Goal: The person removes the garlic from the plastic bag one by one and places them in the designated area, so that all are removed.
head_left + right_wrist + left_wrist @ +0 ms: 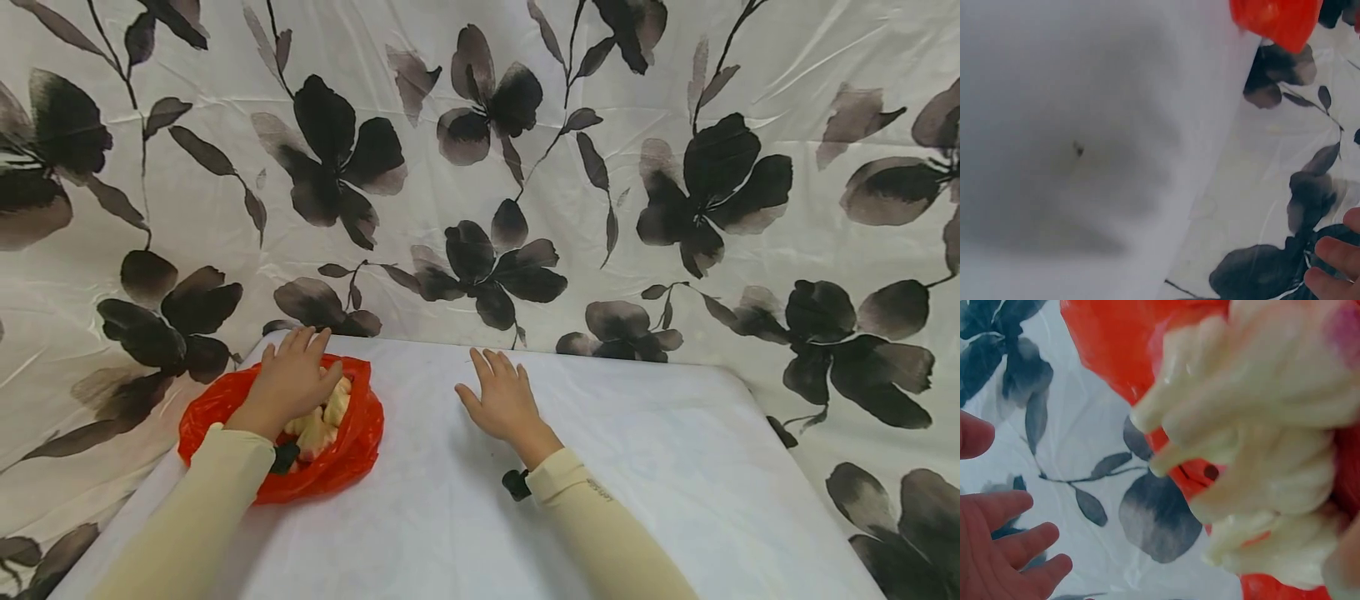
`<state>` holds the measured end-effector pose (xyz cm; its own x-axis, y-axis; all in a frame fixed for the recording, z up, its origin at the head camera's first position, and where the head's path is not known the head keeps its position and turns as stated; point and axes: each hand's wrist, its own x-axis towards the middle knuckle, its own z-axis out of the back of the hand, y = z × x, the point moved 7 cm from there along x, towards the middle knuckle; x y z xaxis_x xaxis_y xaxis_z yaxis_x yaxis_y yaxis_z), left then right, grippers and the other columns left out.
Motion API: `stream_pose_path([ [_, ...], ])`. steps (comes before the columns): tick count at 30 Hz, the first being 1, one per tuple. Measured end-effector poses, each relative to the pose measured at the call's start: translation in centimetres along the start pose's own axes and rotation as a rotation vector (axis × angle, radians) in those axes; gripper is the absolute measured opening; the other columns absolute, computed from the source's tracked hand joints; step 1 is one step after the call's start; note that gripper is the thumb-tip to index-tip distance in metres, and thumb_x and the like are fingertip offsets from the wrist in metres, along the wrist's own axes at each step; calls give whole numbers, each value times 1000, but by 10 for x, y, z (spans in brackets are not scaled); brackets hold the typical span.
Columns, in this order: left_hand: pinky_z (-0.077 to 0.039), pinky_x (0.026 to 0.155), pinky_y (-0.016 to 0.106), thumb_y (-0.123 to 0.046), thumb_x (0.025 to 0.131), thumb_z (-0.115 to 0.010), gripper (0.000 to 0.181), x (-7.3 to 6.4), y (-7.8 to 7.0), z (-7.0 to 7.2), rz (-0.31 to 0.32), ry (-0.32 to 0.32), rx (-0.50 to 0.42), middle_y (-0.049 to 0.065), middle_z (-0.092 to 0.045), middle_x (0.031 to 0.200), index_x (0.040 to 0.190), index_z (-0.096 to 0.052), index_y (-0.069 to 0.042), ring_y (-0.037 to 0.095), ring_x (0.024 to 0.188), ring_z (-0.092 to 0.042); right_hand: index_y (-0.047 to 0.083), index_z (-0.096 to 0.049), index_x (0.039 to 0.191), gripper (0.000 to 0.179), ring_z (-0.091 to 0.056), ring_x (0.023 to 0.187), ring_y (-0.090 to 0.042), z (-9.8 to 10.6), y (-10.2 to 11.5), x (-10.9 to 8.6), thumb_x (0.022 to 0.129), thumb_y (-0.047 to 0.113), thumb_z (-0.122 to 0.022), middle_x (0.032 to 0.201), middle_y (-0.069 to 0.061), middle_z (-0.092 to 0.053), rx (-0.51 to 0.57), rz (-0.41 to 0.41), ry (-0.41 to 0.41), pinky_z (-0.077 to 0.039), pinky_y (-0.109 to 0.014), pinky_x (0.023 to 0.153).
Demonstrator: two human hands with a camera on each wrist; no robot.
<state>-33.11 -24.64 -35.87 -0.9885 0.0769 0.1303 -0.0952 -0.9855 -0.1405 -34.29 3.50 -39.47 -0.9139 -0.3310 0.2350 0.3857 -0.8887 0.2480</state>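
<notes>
A red plastic bag (pixel 352 446) lies open at the table's far left corner, with pale yellow pieces (pixel 330 412) heaped inside. My left hand (pixel 288 379) lies over the bag's mouth, fingers straight, above the pieces. In the left wrist view the pale pieces (pixel 1260 456) fill the right side against the red bag (pixel 1110 344), and the left hand's fingertips (pixel 1016 547) show spread at the lower left. My right hand (pixel 502 400) hovers flat over the white table (pixel 637 467), fingers extended, holding nothing. Only its fingertips (pixel 1335 262) show in the right wrist view, beside the red bag (pixel 1275 19).
The white table (pixel 1072 156) stands against a white curtain printed with dark flowers (pixel 480 167), which hangs behind and around it. A small dark speck (pixel 1077 149) marks the tabletop. Black wrist-camera mounts (pixel 516 483) sit at both cuffs.
</notes>
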Motion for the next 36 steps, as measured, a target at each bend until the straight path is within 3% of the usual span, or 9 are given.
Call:
stream_pose_path([
  [10, -16, 107, 77, -35, 96, -48, 68, -10, 24, 7, 13, -31, 26, 34, -31, 147, 147, -30, 5, 54, 136, -23, 16, -29, 153, 67, -32, 144, -30, -13, 24, 7, 98, 52, -44, 154, -10, -36, 85, 5, 45, -30, -55, 116],
  [21, -15, 105, 78, -34, 96, -42, 67, -15, 61, 1, 85, 20, -7, 38, -26, 146, 146, -28, 8, 59, 134, -20, 14, -33, 151, 67, -43, 137, -25, -25, 53, 9, 97, 50, -48, 149, -8, -43, 98, 52, 42, -39, -44, 113],
  [31, -20, 102, 79, -31, 98, -41, 65, -18, 86, 0, 81, 40, -13, 40, -27, 142, 145, -27, 12, 59, 131, -23, 19, -35, 151, 65, -47, 133, -21, -41, 79, 8, 96, 51, -49, 147, -4, -46, 129, 61, 77, -44, -40, 109],
  [36, -24, 102, 77, -29, 97, -41, 64, -19, 94, -5, 87, 87, -20, 42, -26, 141, 144, -27, 12, 61, 128, -25, 20, -36, 150, 66, -48, 132, -21, -47, 88, 9, 94, 52, -50, 148, -2, -46, 111, 61, 98, -47, -40, 106],
])
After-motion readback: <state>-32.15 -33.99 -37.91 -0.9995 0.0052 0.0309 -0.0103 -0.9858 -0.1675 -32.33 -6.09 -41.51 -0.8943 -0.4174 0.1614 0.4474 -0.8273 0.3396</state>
